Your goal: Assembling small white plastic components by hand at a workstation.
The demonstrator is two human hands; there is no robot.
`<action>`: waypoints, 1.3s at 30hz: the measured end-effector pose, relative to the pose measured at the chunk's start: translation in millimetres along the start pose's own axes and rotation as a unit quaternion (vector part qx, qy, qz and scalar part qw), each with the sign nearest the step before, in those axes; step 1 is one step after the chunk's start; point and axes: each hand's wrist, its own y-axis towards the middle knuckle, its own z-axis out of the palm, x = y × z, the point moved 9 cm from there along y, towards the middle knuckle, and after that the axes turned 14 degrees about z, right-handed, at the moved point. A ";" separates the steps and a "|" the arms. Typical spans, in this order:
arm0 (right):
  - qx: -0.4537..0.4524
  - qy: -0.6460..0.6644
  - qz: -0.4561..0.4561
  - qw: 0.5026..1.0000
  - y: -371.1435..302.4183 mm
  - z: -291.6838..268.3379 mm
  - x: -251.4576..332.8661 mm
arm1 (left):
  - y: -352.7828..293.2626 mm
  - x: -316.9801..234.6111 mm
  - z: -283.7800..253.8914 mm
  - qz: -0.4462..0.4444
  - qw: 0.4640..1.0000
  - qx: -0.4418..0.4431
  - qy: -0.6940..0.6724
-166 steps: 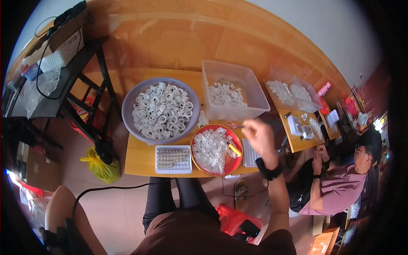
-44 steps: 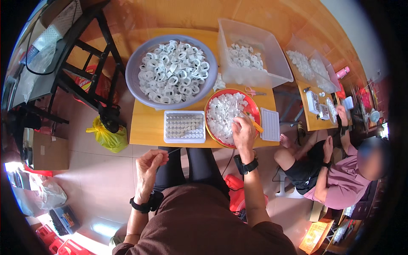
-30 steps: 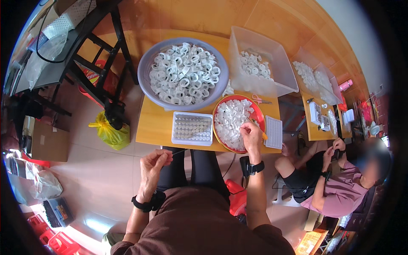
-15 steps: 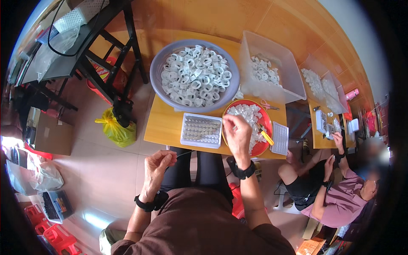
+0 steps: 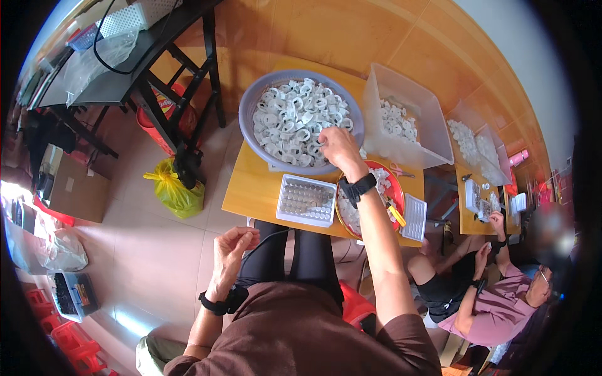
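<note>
The counter [image 5: 248,195] is a plain yellow wood-toned top, its far edge by the tiled wall. A wide round lavender plastic basin [image 5: 246,128] covers much of its far left part, its rim well above the surface, with a pale flat scrap [image 5: 273,167] showing under the near side. A deep translucent plastic bin [image 5: 404,149] stands at the far right corner. Scissors with pink handles [image 5: 396,168] lie in front of it, near the right edge. Along the near edge, from left to right, sit a white rectangular compartment tray [image 5: 281,198], a round red tray [image 5: 396,192], partly hidden, and a pale shallow tray [image 5: 414,216] at the near right corner.
</note>
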 end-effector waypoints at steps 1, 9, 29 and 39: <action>0.001 -0.001 -0.001 1.000 2.9 6.4 -1.6 | -1.3 0.1 -1.4 -0.001 1.000 -0.001 -0.001; 0.034 0.078 0.035 0.996 4.5 1.5 -11.0 | 3.8 -6.6 7.3 0.009 1.000 0.007 0.000; 0.106 0.352 -0.037 0.929 -206.1 15.0 34.7 | -18.2 35.4 68.6 -0.165 0.949 0.172 -0.208; -0.048 0.296 0.053 0.952 -177.5 13.8 -13.6 | -14.2 49.3 63.4 -0.182 0.939 0.127 -0.264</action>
